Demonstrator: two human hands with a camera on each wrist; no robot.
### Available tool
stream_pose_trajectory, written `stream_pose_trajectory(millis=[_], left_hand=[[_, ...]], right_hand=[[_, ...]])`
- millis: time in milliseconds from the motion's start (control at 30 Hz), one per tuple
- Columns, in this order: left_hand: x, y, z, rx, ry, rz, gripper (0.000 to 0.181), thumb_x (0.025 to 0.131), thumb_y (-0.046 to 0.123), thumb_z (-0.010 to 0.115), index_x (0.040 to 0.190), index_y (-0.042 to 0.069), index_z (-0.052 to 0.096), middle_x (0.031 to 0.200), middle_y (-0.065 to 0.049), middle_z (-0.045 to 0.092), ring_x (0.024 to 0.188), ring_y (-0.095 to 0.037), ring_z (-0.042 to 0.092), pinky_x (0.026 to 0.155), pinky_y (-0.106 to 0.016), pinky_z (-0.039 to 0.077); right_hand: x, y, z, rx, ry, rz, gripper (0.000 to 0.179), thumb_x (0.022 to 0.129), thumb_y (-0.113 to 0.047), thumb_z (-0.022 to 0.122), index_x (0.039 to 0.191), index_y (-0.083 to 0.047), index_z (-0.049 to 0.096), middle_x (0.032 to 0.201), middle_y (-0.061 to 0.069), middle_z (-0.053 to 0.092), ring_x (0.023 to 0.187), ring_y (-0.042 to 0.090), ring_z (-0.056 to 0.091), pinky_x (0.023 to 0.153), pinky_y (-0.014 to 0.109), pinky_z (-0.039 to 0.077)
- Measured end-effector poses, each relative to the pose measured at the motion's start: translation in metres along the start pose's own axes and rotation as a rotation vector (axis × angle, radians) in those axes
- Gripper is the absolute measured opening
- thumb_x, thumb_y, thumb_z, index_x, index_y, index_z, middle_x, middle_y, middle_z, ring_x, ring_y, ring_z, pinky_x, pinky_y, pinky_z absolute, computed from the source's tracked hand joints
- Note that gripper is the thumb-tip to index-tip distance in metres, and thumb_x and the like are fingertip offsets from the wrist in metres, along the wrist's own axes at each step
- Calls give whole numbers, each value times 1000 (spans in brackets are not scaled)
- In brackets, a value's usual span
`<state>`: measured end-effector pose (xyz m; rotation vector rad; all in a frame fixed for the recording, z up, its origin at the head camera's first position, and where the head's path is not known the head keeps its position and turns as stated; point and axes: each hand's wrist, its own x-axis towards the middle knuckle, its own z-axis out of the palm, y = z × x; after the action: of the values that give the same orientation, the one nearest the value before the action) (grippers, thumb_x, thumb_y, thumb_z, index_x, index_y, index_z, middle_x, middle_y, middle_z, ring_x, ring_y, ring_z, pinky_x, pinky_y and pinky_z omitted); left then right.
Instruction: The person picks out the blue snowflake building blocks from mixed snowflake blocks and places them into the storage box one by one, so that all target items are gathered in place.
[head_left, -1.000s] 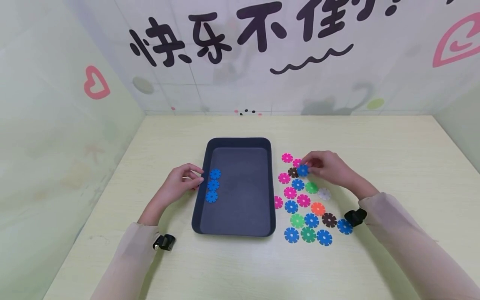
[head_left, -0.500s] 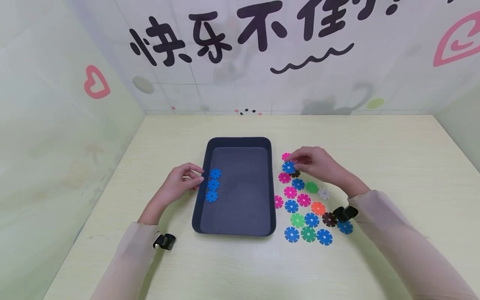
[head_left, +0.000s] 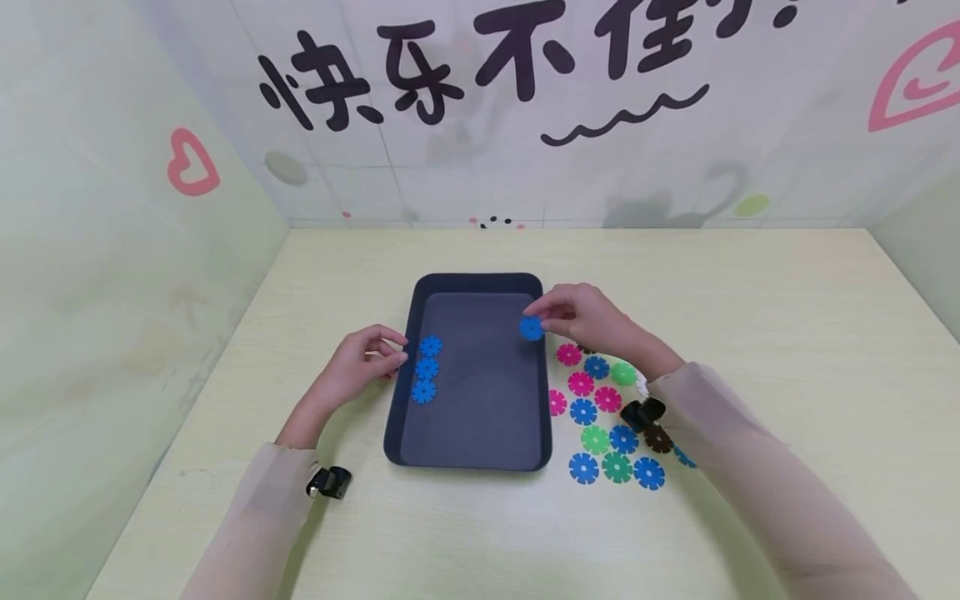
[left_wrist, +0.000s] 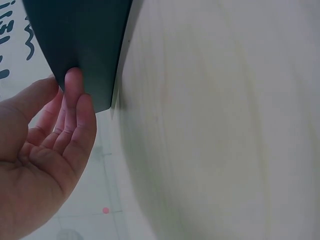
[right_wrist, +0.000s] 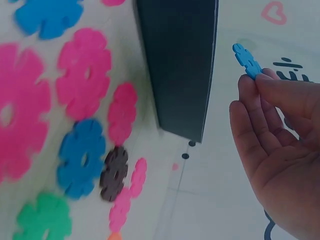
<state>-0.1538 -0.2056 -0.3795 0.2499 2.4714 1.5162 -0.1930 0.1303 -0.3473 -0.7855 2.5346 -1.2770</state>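
Note:
Between thumb and fingers my right hand [head_left: 588, 319] pinches a blue snowflake disc [head_left: 532, 328]. In the head view the disc overlaps the right rim near the tray's far end; the right wrist view shows this disc [right_wrist: 247, 61] tilted, above the level of the rim. Inside the dark tray [head_left: 480, 400], three blue discs [head_left: 427, 368] lie in a column along the left side. My left hand [head_left: 360, 364] is at the tray's left side with relaxed fingers. In the left wrist view, its fingertips [left_wrist: 74, 80] touch the tray's outer wall.
Right of the tray, loose discs in blue, pink [head_left: 581, 383], green [head_left: 617, 467] and dark brown [head_left: 658, 438] are spread over the pale table [head_left: 780, 317]. The right forearm hides some of them. A printed wall [head_left: 480, 183] stands behind the table.
The right hand has carried the blue disc leftward from above the loose discs to the tray's right rim. The left hand and the three discs in the tray have stayed in place.

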Motion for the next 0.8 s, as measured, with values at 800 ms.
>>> stream_pose_trajectory(millis=[800], left_hand=[[1, -4, 0, -6, 4, -1, 25, 89, 8, 60, 110, -6, 55, 83, -16, 62, 68, -22, 62, 67, -33, 54]], right_hand=[[71, -35, 38, 122, -20, -61, 22, 85, -1, 63, 107, -2, 68, 104, 8, 65, 85, 17, 60, 75, 26, 51]])
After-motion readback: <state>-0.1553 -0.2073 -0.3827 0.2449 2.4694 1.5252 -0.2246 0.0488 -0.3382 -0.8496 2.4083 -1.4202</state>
